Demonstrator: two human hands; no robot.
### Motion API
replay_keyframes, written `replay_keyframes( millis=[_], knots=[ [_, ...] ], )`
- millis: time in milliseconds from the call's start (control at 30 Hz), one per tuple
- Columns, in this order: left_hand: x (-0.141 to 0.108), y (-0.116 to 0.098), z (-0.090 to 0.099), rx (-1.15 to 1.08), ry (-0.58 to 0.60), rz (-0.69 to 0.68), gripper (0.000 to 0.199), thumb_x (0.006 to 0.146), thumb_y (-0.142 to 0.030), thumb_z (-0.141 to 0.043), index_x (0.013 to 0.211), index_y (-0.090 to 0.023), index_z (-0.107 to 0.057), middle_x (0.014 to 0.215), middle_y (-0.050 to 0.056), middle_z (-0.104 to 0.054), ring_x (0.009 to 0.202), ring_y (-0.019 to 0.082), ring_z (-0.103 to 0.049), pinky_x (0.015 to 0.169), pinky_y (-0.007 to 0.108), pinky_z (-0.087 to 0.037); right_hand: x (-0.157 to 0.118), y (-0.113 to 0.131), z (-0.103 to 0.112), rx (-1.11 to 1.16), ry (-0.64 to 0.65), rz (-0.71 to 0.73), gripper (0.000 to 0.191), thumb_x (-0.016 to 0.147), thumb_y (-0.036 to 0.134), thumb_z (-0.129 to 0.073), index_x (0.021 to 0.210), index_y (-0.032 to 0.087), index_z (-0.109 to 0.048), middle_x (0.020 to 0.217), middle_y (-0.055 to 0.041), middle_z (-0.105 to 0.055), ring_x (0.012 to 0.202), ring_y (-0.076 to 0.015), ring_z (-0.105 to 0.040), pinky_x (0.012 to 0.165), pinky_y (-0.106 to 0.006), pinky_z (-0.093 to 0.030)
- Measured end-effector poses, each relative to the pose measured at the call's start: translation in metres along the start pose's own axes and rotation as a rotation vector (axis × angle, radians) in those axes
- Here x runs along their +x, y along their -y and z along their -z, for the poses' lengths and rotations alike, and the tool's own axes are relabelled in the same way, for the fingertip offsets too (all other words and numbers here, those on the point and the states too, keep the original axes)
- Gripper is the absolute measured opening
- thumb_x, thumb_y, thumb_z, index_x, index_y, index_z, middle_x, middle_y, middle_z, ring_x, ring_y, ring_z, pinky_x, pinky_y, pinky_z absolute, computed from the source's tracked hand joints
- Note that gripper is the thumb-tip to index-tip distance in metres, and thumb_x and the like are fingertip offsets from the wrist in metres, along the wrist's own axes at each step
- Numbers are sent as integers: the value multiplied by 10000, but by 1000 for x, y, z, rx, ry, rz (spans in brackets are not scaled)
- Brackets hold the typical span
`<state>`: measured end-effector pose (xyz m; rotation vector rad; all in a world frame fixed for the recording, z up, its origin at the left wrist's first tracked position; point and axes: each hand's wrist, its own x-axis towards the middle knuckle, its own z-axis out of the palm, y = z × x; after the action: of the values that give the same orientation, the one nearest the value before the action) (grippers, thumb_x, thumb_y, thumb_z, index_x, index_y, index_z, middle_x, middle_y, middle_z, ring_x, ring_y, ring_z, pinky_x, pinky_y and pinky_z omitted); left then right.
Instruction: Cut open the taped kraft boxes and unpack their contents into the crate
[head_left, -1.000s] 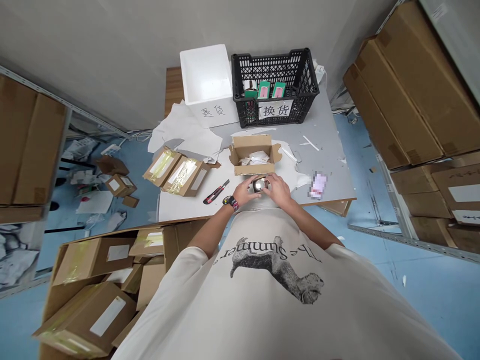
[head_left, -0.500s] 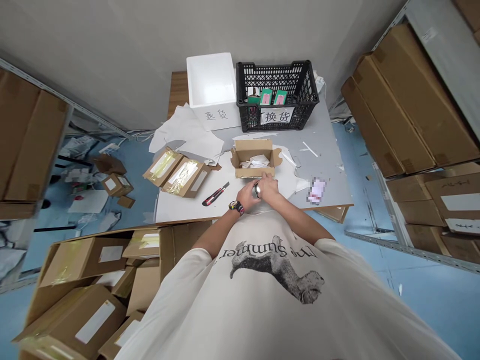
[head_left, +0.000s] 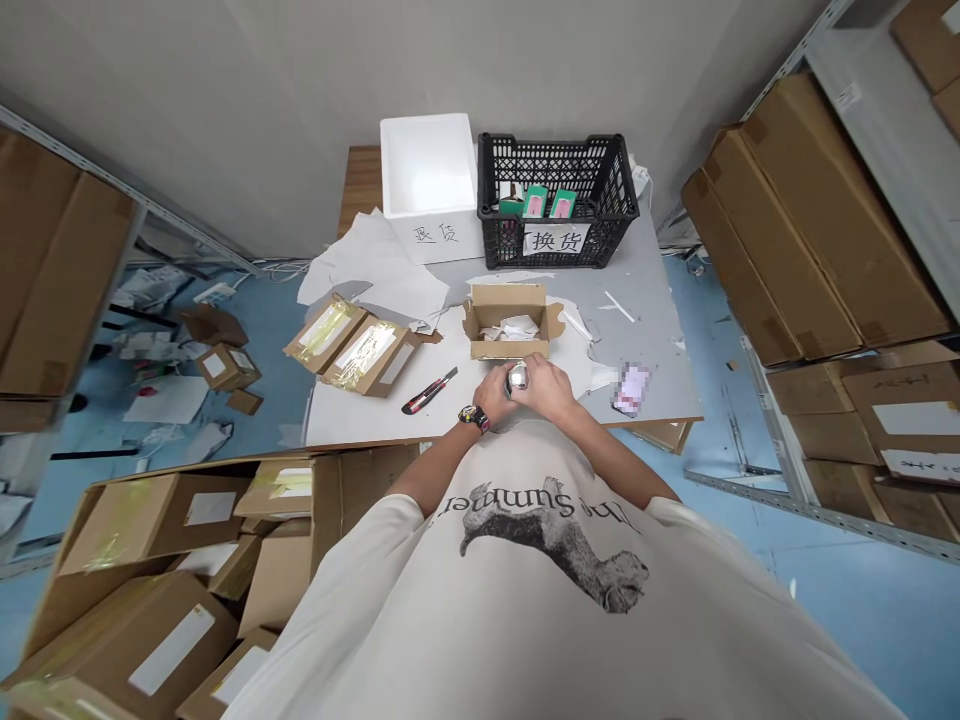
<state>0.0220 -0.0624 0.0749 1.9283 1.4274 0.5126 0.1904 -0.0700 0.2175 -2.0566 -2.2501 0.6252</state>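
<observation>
Close to my body, at the table's front edge, both hands are closed around a small round thing with a shiny silver top; its lower part is hidden. My left hand, with a watch at the wrist, wraps its left side. On the other side my right hand grips it. Just beyond my fingers stands an open cardboard box, flaps spread, with crumpled white paper inside. A red and black utility knife lies to the left of my hands.
Two taped cartons sit at the table's left. Behind are a white foam box and a black crate with small green boxes. A phone lies right. A large carton full of parcels stands below left; shelves flank the table.
The silver-topped thing now stands more upright between my hands, its top facing me. My right hand has shifted slightly to the right and away from the box's front. The view has tilted a little.
</observation>
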Motion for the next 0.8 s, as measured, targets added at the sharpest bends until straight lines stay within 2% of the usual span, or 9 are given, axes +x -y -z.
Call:
replay_keyframes(
  millis=[133, 233, 367, 467, 533, 667, 733, 800],
  knots=[
    [2, 1, 2, 22, 21, -27, 878, 837, -310, -890, 1659, -225, -595, 1447, 155, -724, 1362, 387, -690, 1109, 476, -597, -1, -12, 12, 107, -59, -13, 369, 941, 301, -720, 1287, 173, -727, 1195, -148, -817, 1059, -330, -774, 901, -374, -566],
    [4, 3, 4, 32, 40, -41, 916, 817, -288, -901, 1670, -241, -570, 1474, 151, -716, 1382, 397, -678, 1128, 501, -594, 2, -21, 21, 202, -157, 32, 419, 902, 296, -715, 1304, 178, -735, 1112, -124, -819, 1017, -323, -763, 917, -386, -572],
    [6, 6, 6, -5, 29, -50, 926, 825, -350, -937, 1661, -226, -558, 1527, 173, -704, 1401, 407, -679, 1145, 526, -596, 5, -28, 30, 334, -286, 129, 603, 842, 277, -731, 1438, 188, -717, 1062, -92, -819, 990, -315, -762, 966, -416, -603],
    [6, 8, 10, -51, 24, -54, 963, 833, -426, -961, 1674, -211, -544, 1542, 194, -702, 1406, 423, -684, 1152, 557, -600, 7, -32, 39, 403, -380, 173, 623, 838, 304, -756, 1454, 214, -726, 1045, -79, -821, 957, -309, -761, 976, -439, -629],
    [5, 12, 14, -61, 43, -63, 1015, 812, -438, -980, 1691, -203, -530, 1554, 205, -694, 1430, 444, -674, 1169, 590, -597, 11, -36, 47, 451, -459, 184, 623, 842, 327, -772, 1456, 231, -732, 1106, -88, -832, 968, -304, -764, 984, -451, -643],
    [-6, 19, 32, -8, 60, -131, 1014, 791, -327, -939, 1704, -186, -521, 1625, 230, -635, 1497, 470, -621, 1224, 661, -566, 20, -50, 64, 578, -564, 156, 628, 827, 347, -790, 1445, 241, -756, 1193, -98, -834, 1009, -300, -771, 971, -462, -666],
    [-14, 20, 47, 11, 9, -174, 919, 842, -270, -845, 1705, -198, -540, 1667, 222, -603, 1541, 451, -584, 1280, 677, -523, 24, -58, 71, 675, -574, 125, 632, 817, 356, -796, 1438, 237, -770, 1155, -87, -834, 1005, -291, -769, 945, -455, -675],
    [-18, 15, 65, -46, -81, -169, 760, 929, -294, -757, 1670, -223, -601, 1677, 197, -606, 1574, 417, -559, 1326, 669, -482, 28, -64, 75, 786, -556, 93, 629, 815, 377, -803, 1428, 237, -781, 1133, -76, -834, 1015, -284, -767, 922, -446, -680]
  ],
)
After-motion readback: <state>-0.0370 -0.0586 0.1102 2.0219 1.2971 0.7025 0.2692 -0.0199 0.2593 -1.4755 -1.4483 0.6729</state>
